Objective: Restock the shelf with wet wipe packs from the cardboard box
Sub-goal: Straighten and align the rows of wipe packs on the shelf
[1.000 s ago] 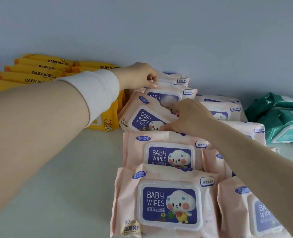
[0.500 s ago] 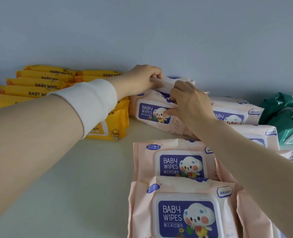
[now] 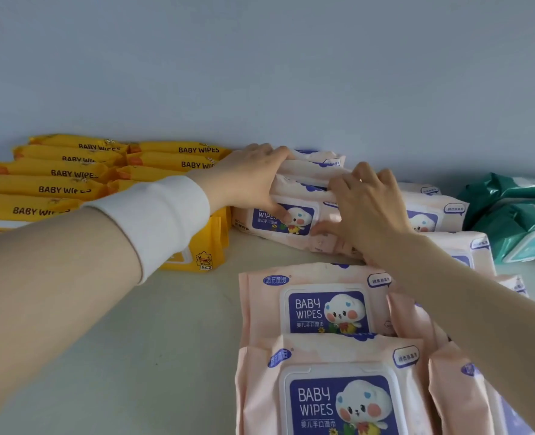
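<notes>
Pink baby wipe packs with blue lids lie in rows on the pale shelf (image 3: 166, 340). At the back, several pink packs (image 3: 304, 180) stand tilted against the wall, the front one (image 3: 294, 219) showing its label. My left hand (image 3: 253, 177) grips the left end of these back packs, thumb on the front pack's lid. On their right end lies my right hand (image 3: 363, 208), fingers spread, holding the front pack. Two more pink packs lie flat nearer me, one (image 3: 319, 306) overlapped by another (image 3: 338, 394). The cardboard box is out of view.
Yellow baby wipe packs (image 3: 71, 174) are stacked at the back left, beside the pink ones. Green packs (image 3: 517, 215) sit at the back right. More pink packs (image 3: 429, 215) lie under my right forearm. A blue-grey wall (image 3: 260, 73) closes the back of the shelf.
The tilted pink pack has been pushed back and stood more upright against the rear packs. Both hands moved back with it, and my view shifted so the shelf appears lower.
</notes>
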`<state>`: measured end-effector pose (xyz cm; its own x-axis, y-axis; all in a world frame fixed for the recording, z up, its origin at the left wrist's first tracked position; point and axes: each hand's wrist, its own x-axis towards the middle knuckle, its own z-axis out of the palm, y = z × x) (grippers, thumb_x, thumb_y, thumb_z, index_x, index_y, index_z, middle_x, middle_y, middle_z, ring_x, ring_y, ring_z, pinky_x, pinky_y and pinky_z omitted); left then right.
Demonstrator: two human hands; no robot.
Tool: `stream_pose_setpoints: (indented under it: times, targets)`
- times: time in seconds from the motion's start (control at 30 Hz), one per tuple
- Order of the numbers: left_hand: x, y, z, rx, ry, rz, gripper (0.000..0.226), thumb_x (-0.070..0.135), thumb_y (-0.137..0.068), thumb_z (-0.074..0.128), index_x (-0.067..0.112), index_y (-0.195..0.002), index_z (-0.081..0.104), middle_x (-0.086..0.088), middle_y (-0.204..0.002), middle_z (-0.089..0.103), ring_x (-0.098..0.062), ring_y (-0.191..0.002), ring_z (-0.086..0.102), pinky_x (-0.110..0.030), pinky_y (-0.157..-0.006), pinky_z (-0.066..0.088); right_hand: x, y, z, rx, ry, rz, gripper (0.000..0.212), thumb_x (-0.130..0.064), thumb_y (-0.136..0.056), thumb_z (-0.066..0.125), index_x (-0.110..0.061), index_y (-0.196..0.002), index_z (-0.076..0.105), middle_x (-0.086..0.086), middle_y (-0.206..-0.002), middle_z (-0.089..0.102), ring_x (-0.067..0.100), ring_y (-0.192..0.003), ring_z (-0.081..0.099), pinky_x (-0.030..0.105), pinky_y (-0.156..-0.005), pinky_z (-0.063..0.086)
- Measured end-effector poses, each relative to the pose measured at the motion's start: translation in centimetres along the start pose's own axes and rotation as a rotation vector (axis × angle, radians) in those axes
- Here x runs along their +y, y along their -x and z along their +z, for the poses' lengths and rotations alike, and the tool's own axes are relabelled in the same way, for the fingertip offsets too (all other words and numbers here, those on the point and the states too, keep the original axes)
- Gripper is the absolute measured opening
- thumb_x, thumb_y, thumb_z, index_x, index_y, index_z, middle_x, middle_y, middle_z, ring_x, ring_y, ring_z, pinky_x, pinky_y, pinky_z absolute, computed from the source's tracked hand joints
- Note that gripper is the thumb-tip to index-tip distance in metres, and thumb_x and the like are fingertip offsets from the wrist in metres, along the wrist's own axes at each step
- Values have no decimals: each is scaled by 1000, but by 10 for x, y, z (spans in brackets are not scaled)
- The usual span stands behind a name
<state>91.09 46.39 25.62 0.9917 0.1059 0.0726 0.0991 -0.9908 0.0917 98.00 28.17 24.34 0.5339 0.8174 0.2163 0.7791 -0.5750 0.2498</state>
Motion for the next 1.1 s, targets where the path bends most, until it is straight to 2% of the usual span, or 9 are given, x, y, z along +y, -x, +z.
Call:
stream_pose_setpoints:
  times: [0.1,0.2,0.33,0.47,0.57,0.7,0.83,0.97,1.1]
  targets:
    - [2,-1,2,29,-39,-13,98,69,-56,70,19,-131,34,-8,-127,51,-26,-113,49,-32,-83,37,15,2,-1,-37,-88,-33,73,-67,-62,66,-11,-107,55,5,-112,56,27,-107,43,39,-86,35]
    - [4,-1,5,28,-96,-38,98,71,-58,67,19,-133,32,-9,-132,48,-29,-119,47,-38,-92,39,29,8,-3,-84,-203,-26,80,-57,-56,77,-11,-117,55,7,-117,51,26,-108,41,40,-88,43]
    - [8,0,8,34,-188,-71,105,80,-54,59,16,-132,31,-11,-131,48,-31,-119,47,-42,-94,39,39,8,-9,-135,-163,1,85,-73,-47,64,-17,-110,57,2,-112,49,23,-106,41,37,-84,42]
    - [12,3,11,96,-243,-101,103,84,-53,53,11,-124,36,-12,-121,52,-30,-110,51,-40,-88,41,38,4,-7,-156,-66,44,89,-76,-49,65,-18,-115,51,1,-116,49,24,-110,42,38,-87,39]
    - [16,6,14,163,-245,-101,97,82,-57,54,9,-119,38,-14,-118,53,-31,-107,52,-41,-88,40,31,5,-1,-88,-85,83,86,-71,-54,69,-18,-118,47,1,-118,50,25,-109,43,38,-89,37]
    - [19,8,13,165,-242,-103,98,81,-58,53,7,-119,38,-15,-118,51,-32,-107,51,-41,-88,39,6,6,14,-43,-99,171,93,-67,-60,69,-8,-126,39,7,-124,51,28,-113,44,39,-93,32]
    - [7,7,3,22,-218,-10,101,71,-57,66,7,-127,32,-14,-120,44,-31,-112,45,-41,-93,38,-1,-1,22,14,-114,248,84,-59,-65,71,-6,-123,40,9,-120,54,29,-110,47,39,-88,31]
    - [8,6,2,84,-276,42,92,61,-59,73,4,-122,36,-15,-114,47,-32,-105,48,-42,-85,42,0,-6,24,33,-95,264,80,-58,-66,72,-8,-121,40,9,-117,56,29,-107,51,40,-86,33]
    - [8,7,5,143,-265,27,87,56,-62,74,5,-121,37,-16,-115,47,-33,-105,48,-43,-85,42,3,-7,23,17,-125,246,86,-59,-61,74,-7,-121,40,9,-119,55,30,-109,52,41,-87,34]
